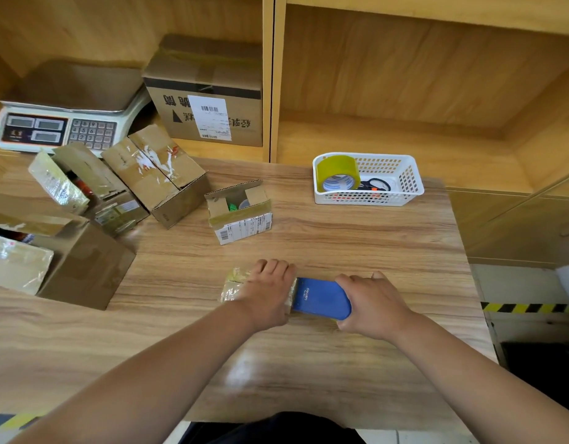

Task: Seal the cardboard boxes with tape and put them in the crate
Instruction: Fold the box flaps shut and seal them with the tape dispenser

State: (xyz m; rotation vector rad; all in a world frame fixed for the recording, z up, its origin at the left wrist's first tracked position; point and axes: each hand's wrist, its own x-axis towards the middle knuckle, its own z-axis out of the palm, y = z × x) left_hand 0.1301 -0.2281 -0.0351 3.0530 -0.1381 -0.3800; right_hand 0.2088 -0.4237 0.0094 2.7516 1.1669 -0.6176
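Holds one small taped box (233, 285) down at worktop (356, 245) centre, left hand (267, 293) grip curled over it. Clasps one blue tape dispenser (321, 298) in right hand (372, 302), touching box end. Beyond — one open box (241, 216), three larger boxes (158, 177) left, one basket (411, 184).

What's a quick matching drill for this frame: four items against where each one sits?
Items:
1. tape roll
2. blue dispenser
3. taped box
4. scale

Places:
a. held down by the left hand
b. in the white basket
c. gripped by the right hand
d. back left

Pairs: 1-b, 2-c, 3-a, 4-d
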